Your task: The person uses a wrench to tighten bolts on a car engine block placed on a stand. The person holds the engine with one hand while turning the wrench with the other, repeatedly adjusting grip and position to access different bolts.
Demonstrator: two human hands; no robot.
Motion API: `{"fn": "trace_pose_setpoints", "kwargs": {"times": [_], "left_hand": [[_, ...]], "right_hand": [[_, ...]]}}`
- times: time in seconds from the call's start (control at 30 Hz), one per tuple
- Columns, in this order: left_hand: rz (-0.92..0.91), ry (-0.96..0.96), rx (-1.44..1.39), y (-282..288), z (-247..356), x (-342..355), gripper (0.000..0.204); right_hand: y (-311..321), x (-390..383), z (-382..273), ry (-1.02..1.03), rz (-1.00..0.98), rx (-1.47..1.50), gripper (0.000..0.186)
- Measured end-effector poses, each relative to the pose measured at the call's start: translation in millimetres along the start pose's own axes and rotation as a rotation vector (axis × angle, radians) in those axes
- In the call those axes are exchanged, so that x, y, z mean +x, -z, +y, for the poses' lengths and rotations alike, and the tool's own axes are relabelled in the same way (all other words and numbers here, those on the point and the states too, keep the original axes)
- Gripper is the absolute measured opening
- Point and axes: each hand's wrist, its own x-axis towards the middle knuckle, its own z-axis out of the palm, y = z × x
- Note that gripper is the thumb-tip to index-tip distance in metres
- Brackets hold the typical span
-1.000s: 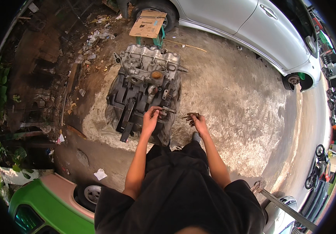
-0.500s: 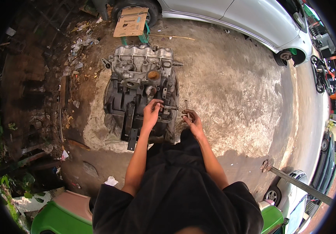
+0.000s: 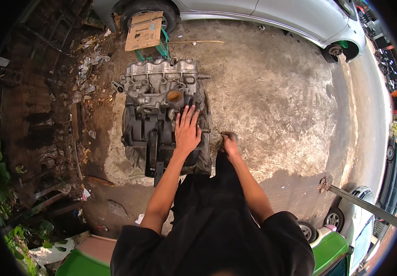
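A greasy metal engine point(image 3: 154, 69) rests on a dark crumpled cover on the ground in front of me, with a silver cast top and a black lower housing. An intake opening point(image 3: 174, 96) with a rusty brown inside sits on its middle right. My left hand point(image 3: 187, 126) lies spread, palm down, over the engine just below that opening, fingers apart. My right hand point(image 3: 229, 145) is just off the engine's right side, fingers closed on a thin metal piece point(image 3: 218, 132), probably a tool, too small to make out fully.
Cardboard point(image 3: 143, 30) lies on a green stool point(image 3: 164, 46) behind the engine, by a silver car point(image 3: 286, 18) with one wheel off. Litter point(image 3: 90, 64) and dark boards are at left, a green car point(image 3: 327, 250) behind me, a metal pole point(image 3: 364, 204) at lower right.
My left hand has moved up and spread out over the engine from a curled grip. My right hand has dropped slightly with fingers closed round the thin piece. My view has shifted.
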Motion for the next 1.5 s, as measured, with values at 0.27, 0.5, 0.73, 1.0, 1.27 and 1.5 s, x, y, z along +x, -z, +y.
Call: {"fn": "trace_pose_setpoints", "kwargs": {"times": [0.27,0.5,0.73,1.0,1.27,1.5], "left_hand": [[-0.114,0.207,0.183,-39.4,-0.8,-2.6,0.061],[-0.106,0.29,0.149,-49.4,0.4,1.6,0.06],[-0.107,0.281,0.157,-49.3,-0.7,0.4,0.063],[-0.099,0.265,0.166,-48.1,-0.6,0.2,0.068],[-0.076,0.259,0.115,-48.9,-1.4,0.1,0.069],[-0.095,0.285,0.038,-47.2,-1.3,1.1,0.068]], "right_hand": [[-28.8,53.7,-20.8,0.009,-0.178,-0.094,0.034],[-32.3,113.5,-8.6,0.27,-0.122,-0.744,0.03],[-31.6,110.0,-6.5,0.321,-0.147,-0.931,0.039],[-50.0,80.2,-28.7,0.353,-0.205,-0.814,0.032],[-71.5,81.8,-46.5,0.367,-0.231,-0.853,0.031],[-81.8,83.2,-51.8,0.448,-0.235,-0.941,0.032]]}}
